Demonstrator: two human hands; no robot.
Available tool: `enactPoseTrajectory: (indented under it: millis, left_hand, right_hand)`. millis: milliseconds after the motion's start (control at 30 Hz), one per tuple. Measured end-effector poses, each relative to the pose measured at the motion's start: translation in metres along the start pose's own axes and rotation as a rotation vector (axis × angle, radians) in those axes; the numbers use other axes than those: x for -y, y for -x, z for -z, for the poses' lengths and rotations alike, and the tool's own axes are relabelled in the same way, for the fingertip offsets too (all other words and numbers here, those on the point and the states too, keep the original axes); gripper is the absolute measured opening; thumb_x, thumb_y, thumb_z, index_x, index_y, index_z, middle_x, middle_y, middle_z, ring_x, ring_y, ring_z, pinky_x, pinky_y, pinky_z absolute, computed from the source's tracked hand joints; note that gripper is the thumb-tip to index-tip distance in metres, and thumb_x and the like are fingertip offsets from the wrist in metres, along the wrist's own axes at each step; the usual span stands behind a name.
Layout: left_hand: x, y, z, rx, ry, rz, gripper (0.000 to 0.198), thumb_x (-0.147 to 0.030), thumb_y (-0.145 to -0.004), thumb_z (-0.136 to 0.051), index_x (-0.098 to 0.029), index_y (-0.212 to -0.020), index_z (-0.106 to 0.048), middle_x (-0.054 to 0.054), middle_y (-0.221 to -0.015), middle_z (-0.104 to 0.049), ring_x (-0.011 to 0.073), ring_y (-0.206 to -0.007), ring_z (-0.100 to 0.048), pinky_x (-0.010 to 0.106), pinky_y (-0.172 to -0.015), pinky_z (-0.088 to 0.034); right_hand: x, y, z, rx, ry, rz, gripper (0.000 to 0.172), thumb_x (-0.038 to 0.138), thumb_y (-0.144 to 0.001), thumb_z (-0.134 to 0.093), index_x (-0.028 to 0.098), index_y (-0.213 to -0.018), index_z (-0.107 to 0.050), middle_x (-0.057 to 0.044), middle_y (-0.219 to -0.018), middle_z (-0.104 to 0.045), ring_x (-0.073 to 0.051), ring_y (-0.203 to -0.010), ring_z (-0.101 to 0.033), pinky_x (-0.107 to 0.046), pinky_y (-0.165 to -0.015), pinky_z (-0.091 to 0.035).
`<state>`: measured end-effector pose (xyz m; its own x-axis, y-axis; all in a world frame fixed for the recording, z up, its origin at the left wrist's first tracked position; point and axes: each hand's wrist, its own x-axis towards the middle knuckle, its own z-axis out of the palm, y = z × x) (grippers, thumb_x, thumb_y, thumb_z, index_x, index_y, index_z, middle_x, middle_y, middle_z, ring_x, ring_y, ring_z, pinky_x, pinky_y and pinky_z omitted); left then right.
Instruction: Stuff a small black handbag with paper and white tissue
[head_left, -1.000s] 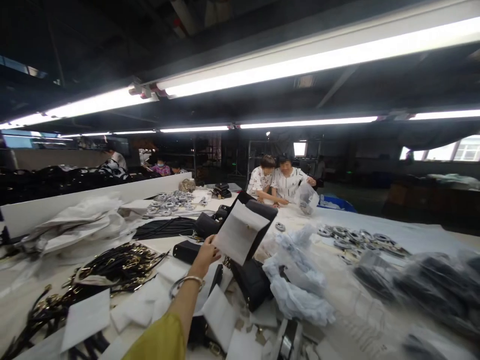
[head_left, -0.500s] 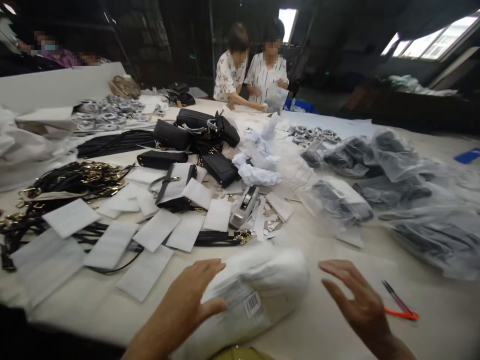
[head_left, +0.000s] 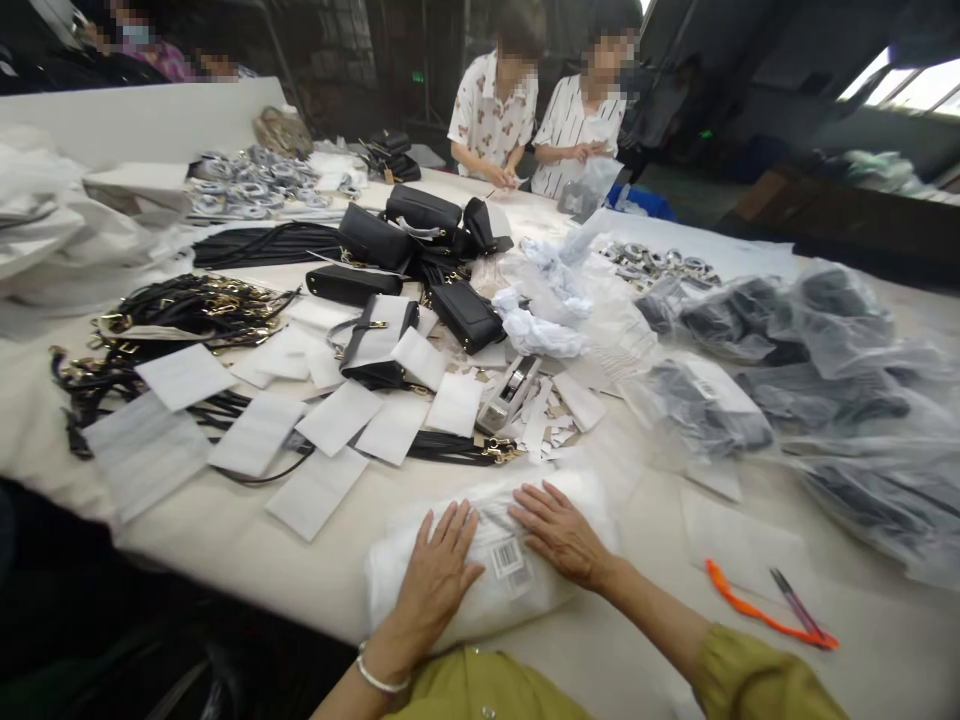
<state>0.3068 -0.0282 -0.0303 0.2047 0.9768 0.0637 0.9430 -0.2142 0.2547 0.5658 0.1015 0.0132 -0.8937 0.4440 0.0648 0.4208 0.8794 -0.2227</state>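
— What are the hands doing?
— The left hand (head_left: pixel 439 572) and the right hand (head_left: pixel 561 532) lie flat, fingers spread, on a soft white plastic-wrapped package (head_left: pixel 487 560) with a barcode label (head_left: pixel 507 557) between them.
— And nearby?
— Orange-handled snips (head_left: pixel 769 610) lie to the right; white foam sheets (head_left: pixel 315 490) and black leather handbags (head_left: pixel 465 312) lie beyond on the pale table (head_left: pixel 247 560).

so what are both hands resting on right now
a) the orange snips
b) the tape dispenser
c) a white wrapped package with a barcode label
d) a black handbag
c: the left hand and right hand both lie flat on the white wrapped package, on either side of its barcode label.
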Motion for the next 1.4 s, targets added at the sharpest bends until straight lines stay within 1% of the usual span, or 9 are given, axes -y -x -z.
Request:
enactPoseTrajectory:
  millis: [233,433,500,600,733,933,1067,1167,1400]
  left_hand:
    - [0.023,-0.018,-0.022,0.117,0.119,0.067,0.052,-0.033,-0.103,-0.029,-0.017,-0.153,-0.030,0.010,-0.157,-0.038,0.0220,-0.145,-0.037,0.047,-0.118,-0.035]
    - [0.016,-0.048,-0.023,0.018,0.038,0.179,0.058,-0.042,-0.101,-0.034,-0.010,-0.149,-0.038,0.019,-0.158,-0.034,0.0305,-0.147,-0.032,0.057,-0.117,-0.029]
    - [0.012,-0.059,-0.016,-0.001,0.041,0.157,0.059,-0.044,-0.100,-0.038,-0.011,-0.148,-0.039,0.020,-0.157,-0.036,0.0323,-0.146,-0.033,0.058,-0.117,-0.028]
    - [0.006,-0.071,0.000,0.072,0.111,0.145,0.055,-0.040,-0.099,-0.042,-0.011,-0.145,-0.042,0.019,-0.150,-0.046,0.0323,-0.140,-0.040,0.054,-0.115,-0.031]
    - [-0.001,-0.084,0.021,0.195,0.236,0.198,0.049,-0.041,-0.097,-0.043,-0.013,-0.136,-0.050,0.017,-0.134,-0.058,0.0312,-0.126,-0.050,0.047,-0.107,-0.036]
    - [0.001,-0.103,0.034,0.393,0.378,0.247,0.058,-0.060,-0.089,-0.045,-0.010,-0.113,-0.063,0.019,-0.115,-0.069,0.0370,-0.111,-0.062,0.046,-0.095,-0.046]
    - [0.002,-0.093,0.043,0.600,0.657,0.142,0.060,-0.064,-0.091,-0.037,-0.014,-0.102,-0.070,0.010,-0.107,-0.076,0.0293,-0.104,-0.069,0.032,-0.084,-0.054]
    - [0.005,-0.080,0.043,0.656,1.020,0.284,0.066,-0.071,-0.080,-0.053,-0.011,-0.102,-0.069,0.012,-0.105,-0.076,0.0337,-0.107,-0.068,0.035,-0.088,-0.056]
    - [0.024,-0.064,0.038,0.472,1.473,0.627,0.084,-0.064,-0.042,-0.086,-0.019,-0.109,-0.066,0.010,-0.104,-0.076,0.0398,-0.114,-0.064,0.043,-0.092,-0.059]
  right_hand:
    - [-0.017,-0.010,-0.032,-0.061,0.009,-0.017,0.047,0.032,-0.100,-0.046,0.021,-0.146,-0.045,-0.011,-0.148,-0.051,-0.027,-0.140,-0.042,-0.058,-0.117,-0.033]
    - [0.002,-0.006,-0.011,-0.214,-0.056,-0.094,0.039,0.031,-0.100,-0.044,0.021,-0.136,-0.055,-0.012,-0.140,-0.059,-0.028,-0.136,-0.047,-0.056,-0.117,-0.034]
    - [0.025,0.019,-0.004,-0.370,-0.148,-0.266,0.033,0.032,-0.099,-0.047,0.021,-0.126,-0.062,-0.012,-0.131,-0.064,-0.028,-0.131,-0.052,-0.053,-0.113,-0.039]
    - [0.071,0.072,-0.013,-0.527,-0.495,-0.837,0.034,0.050,-0.095,-0.049,0.020,-0.098,-0.067,-0.010,-0.098,-0.071,-0.027,-0.099,-0.067,-0.045,-0.092,-0.054]
    - [0.120,0.096,-0.046,-0.347,-1.379,-1.404,0.057,0.073,-0.075,-0.064,0.018,-0.089,-0.062,-0.008,-0.082,-0.069,-0.023,-0.074,-0.068,-0.038,-0.073,-0.056]
    - [0.137,0.015,-0.055,-0.763,-2.158,-1.046,0.068,0.056,-0.063,-0.086,0.017,-0.114,-0.064,-0.012,-0.120,-0.069,-0.027,-0.116,-0.061,-0.041,-0.103,-0.046]
    - [0.149,-0.006,-0.038,-0.946,-2.205,-0.919,0.071,0.060,-0.067,-0.082,0.016,-0.120,-0.064,-0.013,-0.115,-0.071,-0.031,-0.122,-0.057,-0.048,-0.105,-0.044]
    - [0.162,-0.009,-0.015,-1.013,-2.125,-0.771,0.064,0.052,-0.065,-0.085,0.015,-0.115,-0.068,-0.012,-0.111,-0.072,-0.033,-0.117,-0.060,-0.050,-0.102,-0.046]
    - [0.170,-0.023,0.048,-0.897,-1.983,-0.638,0.062,0.030,-0.057,-0.088,0.013,-0.114,-0.071,-0.010,-0.105,-0.073,-0.029,-0.101,-0.066,-0.048,-0.104,-0.043]
